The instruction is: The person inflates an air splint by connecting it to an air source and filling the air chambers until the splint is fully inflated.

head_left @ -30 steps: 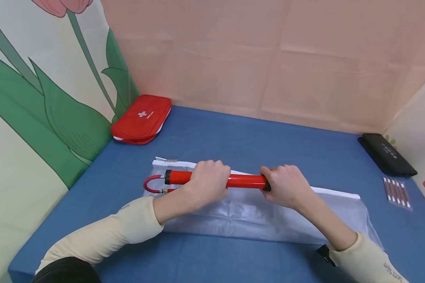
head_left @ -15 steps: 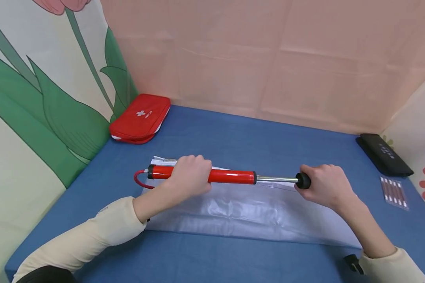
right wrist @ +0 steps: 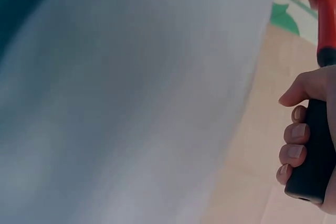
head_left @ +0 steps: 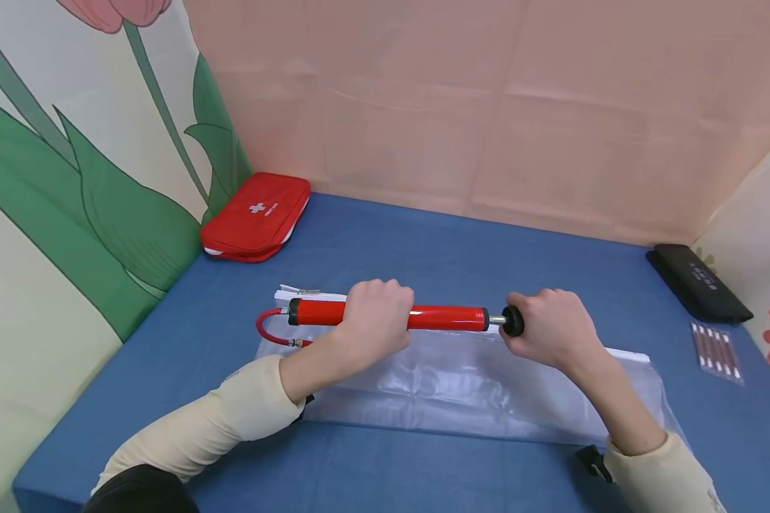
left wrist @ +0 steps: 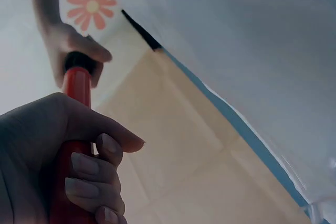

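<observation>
A red hand pump (head_left: pixel 448 318) lies level across the head view, above a clear plastic zip bag (head_left: pixel 462 392). My left hand (head_left: pixel 378 317) grips its barrel near the middle; in the left wrist view the fingers curl round the red tube. My right hand (head_left: pixel 548 324) holds the black handle (right wrist: pixel 313 156), fingers wrapped round it in the right wrist view. A short length of silver rod (head_left: pixel 497 320) shows between barrel and handle. From the barrel's left end a thin red hose (head_left: pixel 266 328) loops back under the pump, its far end hidden behind my left forearm.
A red first aid pouch (head_left: pixel 257 217) sits at the back left of the blue table (head_left: pixel 423 463). Toward the right edge lie a black case (head_left: pixel 699 281) and a small clear packet of cotton swabs (head_left: pixel 717 353). Fabric walls stand behind and on both sides.
The handle was against the barrel a second ago, then my right hand drew it out, baring a long rod. Now it is pushed most of the way back in.
</observation>
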A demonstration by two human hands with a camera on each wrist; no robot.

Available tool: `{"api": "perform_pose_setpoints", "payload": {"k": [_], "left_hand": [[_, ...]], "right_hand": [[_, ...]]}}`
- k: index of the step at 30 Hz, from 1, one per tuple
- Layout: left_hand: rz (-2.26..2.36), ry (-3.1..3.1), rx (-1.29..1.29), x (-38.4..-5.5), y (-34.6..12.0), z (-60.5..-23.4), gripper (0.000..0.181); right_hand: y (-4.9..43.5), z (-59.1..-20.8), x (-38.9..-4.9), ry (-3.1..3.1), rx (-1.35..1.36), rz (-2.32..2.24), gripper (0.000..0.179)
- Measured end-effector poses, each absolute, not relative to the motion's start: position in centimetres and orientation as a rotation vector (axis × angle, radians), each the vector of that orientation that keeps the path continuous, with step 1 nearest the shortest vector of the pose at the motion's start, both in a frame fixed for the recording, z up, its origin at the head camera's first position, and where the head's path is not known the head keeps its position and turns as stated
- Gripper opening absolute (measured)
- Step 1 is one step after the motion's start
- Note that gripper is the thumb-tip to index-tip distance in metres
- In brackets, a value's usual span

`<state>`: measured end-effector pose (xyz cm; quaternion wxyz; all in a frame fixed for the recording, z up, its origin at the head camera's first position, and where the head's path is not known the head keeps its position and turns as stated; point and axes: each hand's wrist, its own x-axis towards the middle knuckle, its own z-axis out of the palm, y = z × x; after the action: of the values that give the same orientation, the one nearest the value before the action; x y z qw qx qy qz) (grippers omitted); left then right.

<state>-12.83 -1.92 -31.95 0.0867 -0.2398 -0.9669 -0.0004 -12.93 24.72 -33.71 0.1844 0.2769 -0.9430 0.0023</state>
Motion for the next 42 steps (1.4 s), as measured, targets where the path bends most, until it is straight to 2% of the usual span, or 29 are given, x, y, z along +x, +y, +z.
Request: {"api": "perform_pose_setpoints", "payload": {"k": [11,16,20,24,29,34,42], "left_hand": [[0.036,-2.806,-0.814,-11.9,-1.2,-32.8,0.020],[-0.001,-2.886,-0.866,-12.5,-3.2,-33.1,0.028],[0.014,-2.922,-0.773,-12.9,-5.0,-33.1,0.035],[0.033,-2.890,-0.738,-12.8,-5.1,-33.4,0.038],[0.035,-2.832,-0.761,-12.3,-4.0,-33.6,0.028],[0.047,-2.822,-0.729,-12.1,-3.3,-33.7,0.028],[0.059,-2.831,-0.751,-11.7,-1.3,-33.7,0.022]], "right_hand": [[22.0,-34.3,-11.7,-2.669,0.835,0.033,0.030],[24.7,-34.6,-10.9,-2.721,0.848,0.033,0.025],[28.2,-34.5,-11.2,-2.696,0.823,0.029,0.026],[29.1,-34.7,-11.2,-2.718,0.792,0.046,0.025],[26.9,-35.1,-11.5,-2.766,0.758,0.068,0.025],[23.9,-35.0,-11.9,-2.786,0.761,0.100,0.032],[20.0,-34.6,-12.0,-2.757,0.813,0.088,0.022]]}}
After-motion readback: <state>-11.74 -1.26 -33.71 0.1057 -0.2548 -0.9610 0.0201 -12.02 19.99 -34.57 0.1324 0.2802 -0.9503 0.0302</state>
